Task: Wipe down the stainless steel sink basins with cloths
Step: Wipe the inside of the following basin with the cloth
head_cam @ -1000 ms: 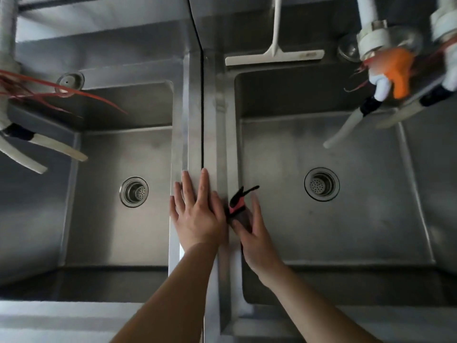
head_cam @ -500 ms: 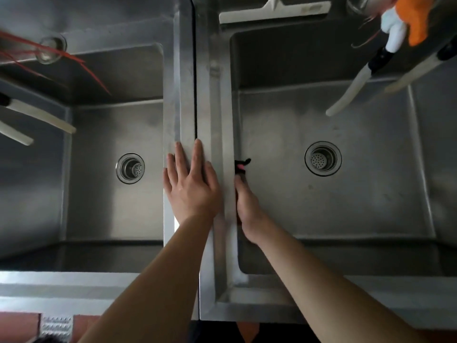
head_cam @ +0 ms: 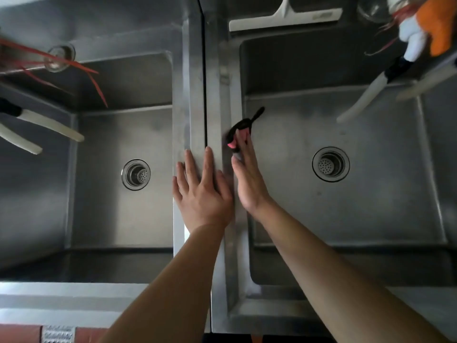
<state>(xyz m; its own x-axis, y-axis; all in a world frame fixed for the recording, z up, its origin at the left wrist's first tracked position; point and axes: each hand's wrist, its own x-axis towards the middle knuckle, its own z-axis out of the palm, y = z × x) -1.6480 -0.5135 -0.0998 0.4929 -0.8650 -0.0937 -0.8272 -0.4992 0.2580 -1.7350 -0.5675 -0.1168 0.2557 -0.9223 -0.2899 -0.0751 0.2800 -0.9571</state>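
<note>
Cloth (head_cam: 241, 129), black with a pink patch, being pressed against the upper inner wall of the right basin (head_cam: 346, 206), just below the steel divider (head_cam: 197, 107) between the two sinks. Lying under the straight fingers of the right hand (head_cam: 247, 179), with a black tail sticking out past the fingertips toward the far wall. Not clear whether the thumb is curling round the cloth or only lying beside it, so the hold itself cannot be told; fingers showing as extended and flat over it.

Just to the left of that contact, left hand (head_cam: 202, 191) lying flat on the divider, fingers straight and slightly spread, holding nothing, its thumb side nearly touching the right hand.

Further right of the cloth and lower in the basin, right drain (head_cam: 330, 164) sitting well apart from the hand. Left of the divider, left basin (head_cam: 99, 194) with its own drain (head_cam: 136, 174). Beyond the cloth, at the far rim, white squeegee (head_cam: 284, 19) lying across the ledge. White hoses (head_cam: 358, 105) hanging in at the far right, and more hoses (head_cam: 49, 127) at the far left.
</note>
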